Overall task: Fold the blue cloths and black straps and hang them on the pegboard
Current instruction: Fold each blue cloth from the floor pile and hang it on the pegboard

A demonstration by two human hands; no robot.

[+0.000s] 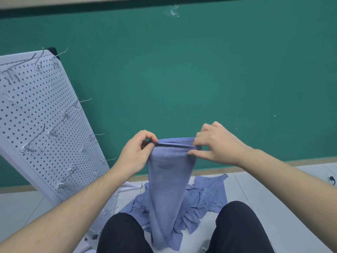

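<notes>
Both hands are up front w/ a blue cloth [169, 189] hanging between them: left hand [135, 152] pinches one top corner, right hand [217, 143] the other, fingers clamped on the doubled edge, prob to keep the fold lined up. The rest hangs below the fingertips, over the pile of cloths [206, 201] on the floor; pegboard [42, 125] w/ bare hooks leans left of the left fingers, within reach imo.

Behind everything was a big green wall [200, 79] with a dark strip [54, 10] running along its top edge. It had a whitish scuff mark [174, 12] up high and a couple of tiny pale specks lower on the right. A tan baseboard [310, 160] ran along the bottom of it. The floor [273, 189] was pale grey tile with thin seams. My knees in black trousers [237, 225] filled the bottom, and a small dark object [332, 179] sat on the tile at the far right edge.
</notes>
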